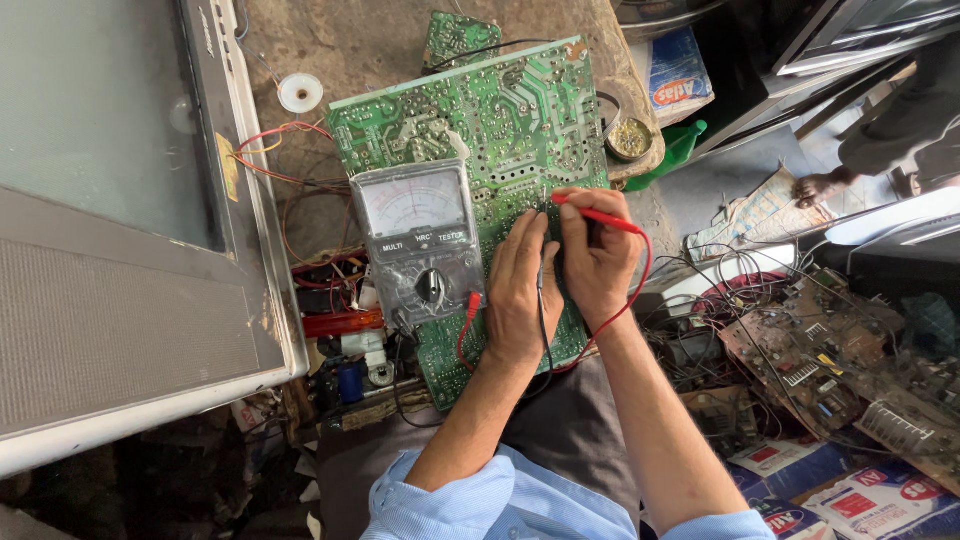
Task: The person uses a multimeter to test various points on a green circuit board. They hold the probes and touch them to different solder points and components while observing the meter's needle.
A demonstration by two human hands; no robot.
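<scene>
I am pressing my left hand [520,290] on the green board [480,150], fingers closed around a black stick. My right hand [595,255] is pinching the red stick [597,213]. The meter [420,245] is sitting ready; testing looks underway.

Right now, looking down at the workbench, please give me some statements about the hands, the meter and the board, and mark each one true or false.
1. The right hand holds a red probe. True.
2. The analog meter lies on the green circuit board. True.
3. The left hand rests on the television set. False: it rests on the green circuit board, beside the meter.
4. The circuit board shows its component side. False: the solder side faces up.
5. A white spool lies on the bench beyond the board. True.
</scene>
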